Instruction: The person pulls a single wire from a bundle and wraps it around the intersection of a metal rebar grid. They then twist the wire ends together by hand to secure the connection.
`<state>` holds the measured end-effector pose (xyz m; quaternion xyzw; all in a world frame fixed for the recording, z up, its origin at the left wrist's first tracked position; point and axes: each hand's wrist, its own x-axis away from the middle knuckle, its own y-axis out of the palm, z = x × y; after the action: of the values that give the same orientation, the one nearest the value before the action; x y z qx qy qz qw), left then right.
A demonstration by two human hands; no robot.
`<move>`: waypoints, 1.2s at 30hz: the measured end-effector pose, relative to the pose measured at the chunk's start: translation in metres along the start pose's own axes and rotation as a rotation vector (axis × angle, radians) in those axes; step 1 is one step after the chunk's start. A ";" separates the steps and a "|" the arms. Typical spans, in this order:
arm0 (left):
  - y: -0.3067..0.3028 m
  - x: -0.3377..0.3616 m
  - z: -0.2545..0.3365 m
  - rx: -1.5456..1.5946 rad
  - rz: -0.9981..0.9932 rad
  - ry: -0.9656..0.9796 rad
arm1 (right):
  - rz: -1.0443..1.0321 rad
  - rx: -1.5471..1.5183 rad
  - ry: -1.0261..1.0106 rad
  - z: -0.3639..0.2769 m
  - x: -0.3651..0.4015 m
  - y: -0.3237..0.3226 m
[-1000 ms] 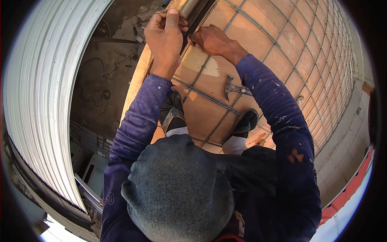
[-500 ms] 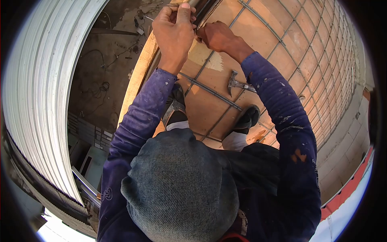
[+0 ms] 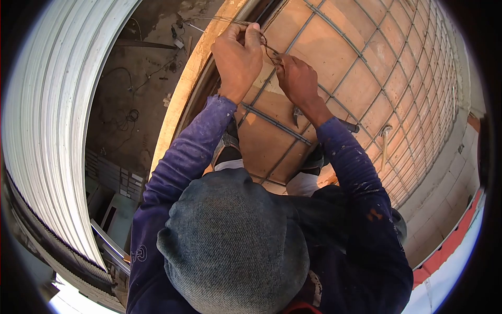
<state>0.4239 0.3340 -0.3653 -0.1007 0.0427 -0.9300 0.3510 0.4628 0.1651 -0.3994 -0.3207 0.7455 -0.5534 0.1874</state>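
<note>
Thin wire (image 3: 217, 19) runs from the left into my left hand (image 3: 239, 57), whose thumb and fingers are pinched on it near the wooden edge. Just to the right, my right hand (image 3: 298, 78) is closed around the end of a thin dark tool or rod, whose kind I cannot make out. A loop of wire (image 3: 267, 46) shows between the two hands. Both hands are above the steel bar grid (image 3: 277, 123). A hammer (image 3: 297, 116) lies on the boards, mostly hidden by my right wrist and sleeve.
Orange-brown boards (image 3: 324, 47) lie under the grid. A second hammer (image 3: 385, 146) rests at the right. A wooden beam (image 3: 180, 99) borders a drop to a lower floor (image 3: 120, 94) with cables. Corrugated metal sheet (image 3: 47, 115) stands at the left, a block wall (image 3: 444, 209) at the right.
Both hands have moved down and to the right, and the wire between them now shows. My right forearm covers more of the near hammer, and the second hammer has come into view.
</note>
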 end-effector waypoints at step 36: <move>-0.117 -0.049 -0.014 -0.358 0.024 0.185 | -0.235 0.464 -0.055 0.008 0.018 0.016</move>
<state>0.3812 0.4544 -0.3692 -0.0750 0.2406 -0.9085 0.3332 0.4499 0.1501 -0.4155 -0.3686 0.5509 -0.7186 0.2104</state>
